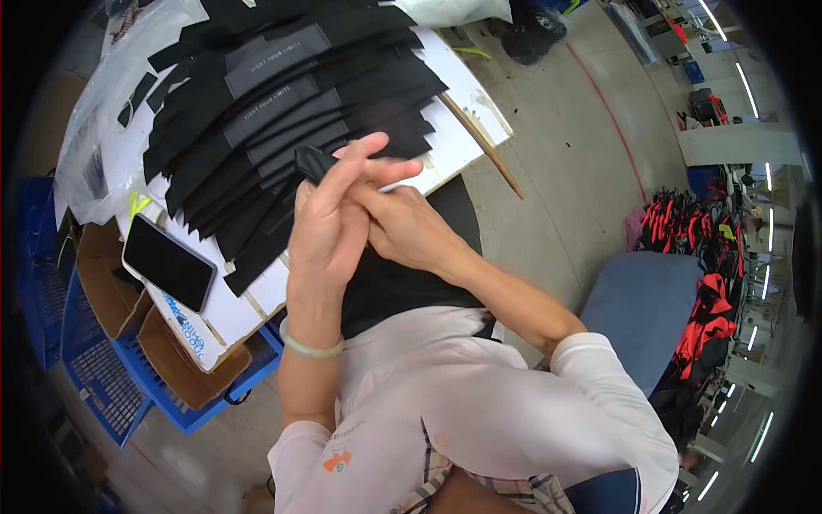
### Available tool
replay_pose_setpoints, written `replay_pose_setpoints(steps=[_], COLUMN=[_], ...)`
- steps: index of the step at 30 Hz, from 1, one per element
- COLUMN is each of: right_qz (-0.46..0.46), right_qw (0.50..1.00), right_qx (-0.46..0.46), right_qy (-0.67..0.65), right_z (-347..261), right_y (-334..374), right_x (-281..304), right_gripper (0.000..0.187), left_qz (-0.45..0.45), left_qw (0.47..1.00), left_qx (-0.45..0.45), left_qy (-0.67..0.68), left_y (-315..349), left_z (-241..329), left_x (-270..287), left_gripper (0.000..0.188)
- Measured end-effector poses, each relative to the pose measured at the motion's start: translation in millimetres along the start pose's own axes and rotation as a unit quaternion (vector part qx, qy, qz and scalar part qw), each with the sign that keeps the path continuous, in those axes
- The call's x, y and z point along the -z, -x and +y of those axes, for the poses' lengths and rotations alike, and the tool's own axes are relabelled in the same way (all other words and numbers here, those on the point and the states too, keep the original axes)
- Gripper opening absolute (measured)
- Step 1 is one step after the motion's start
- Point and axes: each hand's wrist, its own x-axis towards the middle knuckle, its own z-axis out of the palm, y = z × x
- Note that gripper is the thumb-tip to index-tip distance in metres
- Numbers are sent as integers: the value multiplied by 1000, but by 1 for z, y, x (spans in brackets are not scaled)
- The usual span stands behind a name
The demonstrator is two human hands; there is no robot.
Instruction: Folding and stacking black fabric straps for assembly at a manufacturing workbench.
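Observation:
In front of my chest my hands cross. My left hand (330, 227) has its fingers stretched out and spread to the right, slightly blurred, over the fingers of my right hand (413, 224). The right hand is closed, its fingertips hidden behind the left hand. A folded bit of black fabric (312, 164) sticks out past the hands, apparently in the right hand's grip. Just beyond lies a fanned stack of black fabric strips (282, 111) with grey printed panels, spread over a white tabletop (265, 295).
A smartphone (169, 261) rests at the table's left edge. A wooden stick (484, 146) juts past the right edge. Clear plastic (98, 128) drapes the far left. Cardboard boxes (184, 364) and a blue crate (103, 377) stand below; red-and-black garments (706, 317) hang right.

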Motion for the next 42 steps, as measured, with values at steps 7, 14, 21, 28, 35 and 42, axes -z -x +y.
replay_pose_setpoints(steps=[7,14,21,28,35,42], right_qz=[-50,27,79,151,250,99], right_qw=[998,981,990,928,907,973], right_qx=[-5,36,97,-197,-307,-188], right_qy=[24,191,67,278,-144,-87], right_z=[-14,23,4,119,75,25], right_y=[25,18,-2,67,163,189], right_x=[21,-15,21,76,97,111], right_gripper=[36,7,13,48,41,34], left_qz=[76,96,102,31,72,57], left_qw=[983,993,989,959,932,925], left_qx=[31,-59,-7,82,121,108], left_qy=[164,-18,110,270,334,361], left_y=[-8,-10,-15,-25,-48,-59], left_z=[-8,-32,13,26,30,43], left_x=[13,-7,-20,-20,-17,-21], left_gripper=[45,41,42,47,44,43])
